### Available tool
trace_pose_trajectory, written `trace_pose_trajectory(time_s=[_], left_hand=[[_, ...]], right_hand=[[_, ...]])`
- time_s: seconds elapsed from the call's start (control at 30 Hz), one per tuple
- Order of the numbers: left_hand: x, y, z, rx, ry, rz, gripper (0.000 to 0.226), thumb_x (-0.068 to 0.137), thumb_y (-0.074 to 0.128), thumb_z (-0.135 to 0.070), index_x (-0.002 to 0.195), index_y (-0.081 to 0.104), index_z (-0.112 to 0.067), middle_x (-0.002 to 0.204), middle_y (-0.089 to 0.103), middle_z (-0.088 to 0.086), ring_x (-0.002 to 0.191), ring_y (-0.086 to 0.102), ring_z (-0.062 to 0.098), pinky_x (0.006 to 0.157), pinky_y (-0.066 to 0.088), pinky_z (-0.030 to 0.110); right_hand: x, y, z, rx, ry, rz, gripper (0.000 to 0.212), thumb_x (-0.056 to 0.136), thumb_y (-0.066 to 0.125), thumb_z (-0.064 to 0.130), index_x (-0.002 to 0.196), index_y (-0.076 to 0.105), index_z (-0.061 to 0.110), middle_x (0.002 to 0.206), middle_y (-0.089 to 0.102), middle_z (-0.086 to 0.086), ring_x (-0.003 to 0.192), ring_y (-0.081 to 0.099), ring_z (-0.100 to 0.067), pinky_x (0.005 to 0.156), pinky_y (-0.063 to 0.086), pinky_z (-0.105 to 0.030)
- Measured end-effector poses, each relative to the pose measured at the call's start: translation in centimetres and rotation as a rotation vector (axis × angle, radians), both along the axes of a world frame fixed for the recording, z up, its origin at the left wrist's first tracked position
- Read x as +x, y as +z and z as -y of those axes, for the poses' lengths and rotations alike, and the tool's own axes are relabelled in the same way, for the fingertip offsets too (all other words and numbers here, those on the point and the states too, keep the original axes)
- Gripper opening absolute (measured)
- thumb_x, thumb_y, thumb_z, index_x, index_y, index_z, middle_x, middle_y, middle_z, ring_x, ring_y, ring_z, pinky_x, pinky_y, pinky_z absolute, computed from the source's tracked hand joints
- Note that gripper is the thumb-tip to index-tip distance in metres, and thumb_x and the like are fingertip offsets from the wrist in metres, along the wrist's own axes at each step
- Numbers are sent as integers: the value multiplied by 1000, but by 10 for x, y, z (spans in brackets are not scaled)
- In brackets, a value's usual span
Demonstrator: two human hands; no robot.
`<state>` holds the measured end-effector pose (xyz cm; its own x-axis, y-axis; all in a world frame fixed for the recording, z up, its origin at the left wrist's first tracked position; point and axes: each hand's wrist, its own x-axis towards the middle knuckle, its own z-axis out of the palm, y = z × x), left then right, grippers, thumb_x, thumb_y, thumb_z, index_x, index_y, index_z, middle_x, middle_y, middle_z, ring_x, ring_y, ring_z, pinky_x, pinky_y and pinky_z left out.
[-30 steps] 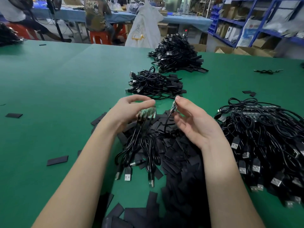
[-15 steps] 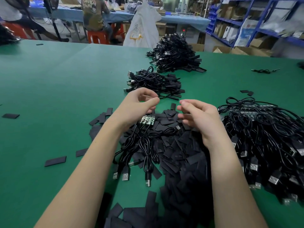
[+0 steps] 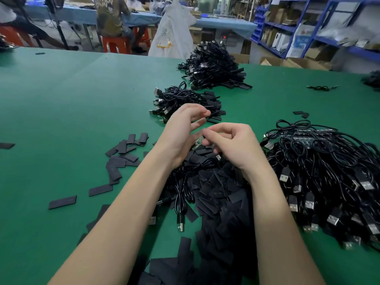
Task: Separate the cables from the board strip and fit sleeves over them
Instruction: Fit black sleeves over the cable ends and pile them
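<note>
A small green board strip [image 3: 198, 140] shows between my two hands, above the pile of flat black sleeves [image 3: 222, 192]. Black cables [image 3: 181, 190] with USB plugs trail from the strip toward me over the table. My left hand [image 3: 181, 132] holds the strip low against its palm, and its blurred upper fingers are loosely curled above it. My right hand [image 3: 232, 145] has its fingers curled in at the strip's right end, pinching a cable there. The pinch itself is hidden by the fingers. One loose plug [image 3: 218, 156] lies under my right hand.
A big heap of cables still on strips [image 3: 329, 171] lies at my right. Two heaps of sleeved cables [image 3: 185, 99] [image 3: 213, 66] sit farther back. Stray sleeves [image 3: 61, 202] dot the green table [image 3: 61, 110]. People sit at a blue table behind.
My right hand, which held a separated cable end up, dropped to the sleeve pile and then closed in on the strip. Both hands drew together and moved slightly away from me.
</note>
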<state>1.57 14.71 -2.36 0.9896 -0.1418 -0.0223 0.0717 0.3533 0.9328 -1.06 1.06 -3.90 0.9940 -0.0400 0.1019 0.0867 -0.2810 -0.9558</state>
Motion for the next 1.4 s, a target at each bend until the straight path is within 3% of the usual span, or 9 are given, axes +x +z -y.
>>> trace_pose_trajectory(time_s=[0.17,0.33,0.47,0.63,0.73,0.87,1.03,1.23,1.4], left_hand=[[0,0,-5,-1,-14,2,12,94,56,-12,85,61,-17,109,68,7,126,59,29,103,49,39],[0,-2,-1,71,-59,29,15,97,54,-19,85,61,-20,114,66,5,121,57,22,108,41,37],[8,-3,-20,515,-4,136,3,95,65,-26,96,64,-24,104,67,-2,97,63,13,87,50,30],[6,-10,-41,643,-225,93,12,95,63,-7,87,64,-15,63,55,-8,60,48,9,69,47,22],[7,-12,-42,677,-176,62,19,96,56,-2,83,62,-15,71,53,5,60,46,13,69,49,24],[7,-12,-43,645,-189,17,16,96,56,-6,85,62,-17,68,54,7,64,66,13,65,57,21],[8,-10,-44,609,-170,17,10,97,60,-14,88,63,-16,60,63,-11,70,70,12,63,56,21],[6,-8,-49,599,-217,29,12,92,64,-1,89,64,-12,90,66,11,77,62,20,74,58,28],[5,-5,-48,680,-285,28,20,97,55,-2,96,69,-16,92,56,9,79,54,19,77,52,31]], right_hand=[[-1,-4,1,-22,-28,-74,27,80,75,51,87,75,25,79,78,5,58,62,-9,62,50,-25],[2,-5,-5,-15,-53,-72,4,84,75,20,81,75,20,75,77,0,51,58,-7,54,46,-17],[1,-4,2,112,-110,-69,5,85,74,14,82,75,17,74,77,0,50,55,-6,45,39,-12],[-3,0,16,-69,-20,-52,10,86,75,32,92,73,24,77,78,4,58,59,-7,58,46,-20],[-6,4,27,-454,152,-77,15,75,85,41,84,75,33,67,70,12,57,56,0,65,45,-23],[-7,7,25,-596,353,-224,13,74,89,31,80,78,34,63,66,12,54,53,-2,59,41,-18],[-5,4,17,-651,322,-237,15,74,89,27,83,78,33,55,58,11,47,46,-2,45,34,-11],[-4,3,18,-686,314,-234,14,73,90,28,80,80,34,47,52,14,42,42,-2,43,31,-10],[-5,2,26,-566,235,-87,11,76,87,30,73,77,33,63,63,15,52,49,2,54,37,-10]])
